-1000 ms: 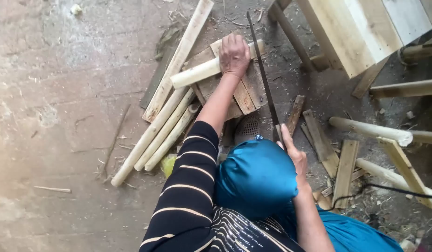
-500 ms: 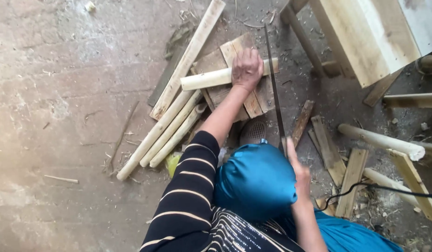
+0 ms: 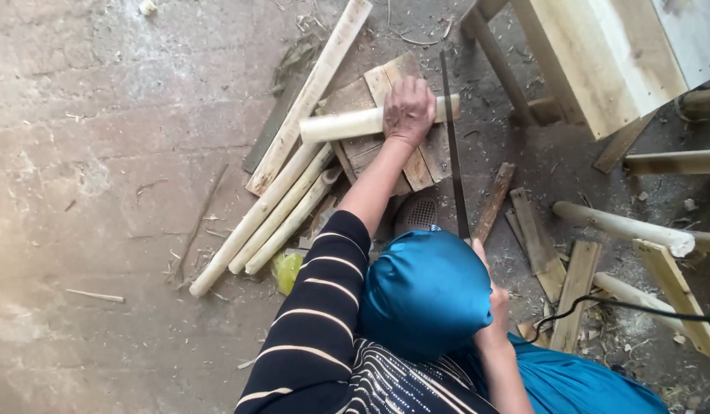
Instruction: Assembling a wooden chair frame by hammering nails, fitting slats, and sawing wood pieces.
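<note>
Saw blade (image 3: 451,146) advanced, poles (image 3: 271,222) beside board (image 3: 366,100)

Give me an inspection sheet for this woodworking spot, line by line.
Surface: dusty concrete floor, strewn with shavings.
Job's things: pale round pole lying across a slatted board; long dark saw blade standing across its right end.
Clutter: bundle of poles, plank, offcuts.
Grippers: left hand pressing the pole; right hand at the blade's near end, partly hidden.
Cables: black cord at right.
Surroundings: pale wooden furniture, upper right.
</note>
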